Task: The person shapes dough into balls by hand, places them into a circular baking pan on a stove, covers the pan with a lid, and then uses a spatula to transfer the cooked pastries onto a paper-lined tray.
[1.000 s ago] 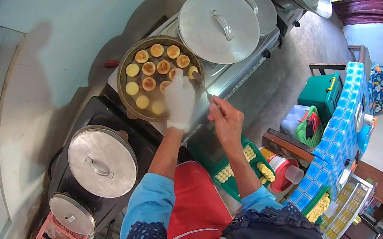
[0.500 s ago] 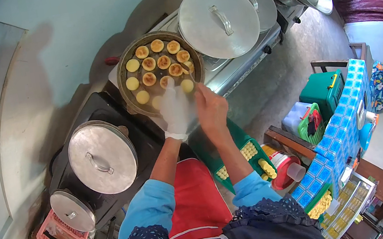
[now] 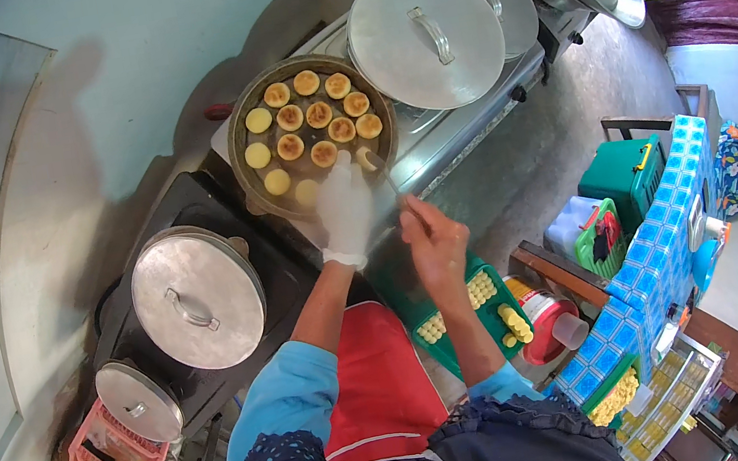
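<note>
A round pan (image 3: 236, 155) on the stove holds several small round cakes (image 3: 318, 115), most browned on top and a few still pale. My left hand (image 3: 345, 200), in a white glove, reaches over its near edge with fingers stretched toward the cakes; haze blurs the fingers. Bare, my right hand (image 3: 436, 237) grips the handle of a thin spatula (image 3: 387, 177). The spatula's tip touches a pale cake (image 3: 367, 158) at the pan's right side, tilting it. My left fingertips are close to that cake and a browned one.
Metal lids cover pots on the left (image 3: 196, 303) and right (image 3: 425, 40) of the pan. Below my right arm sits a green tray (image 3: 450, 363) with rows of pale dough balls. A red-lidded tub (image 3: 551, 327) and a blue-tiled table (image 3: 641, 282) stand to the right.
My right hand has drawn back toward me and right, and the spatula has moved from a browned cake down to the pale one. My left hand has shifted slightly right.
</note>
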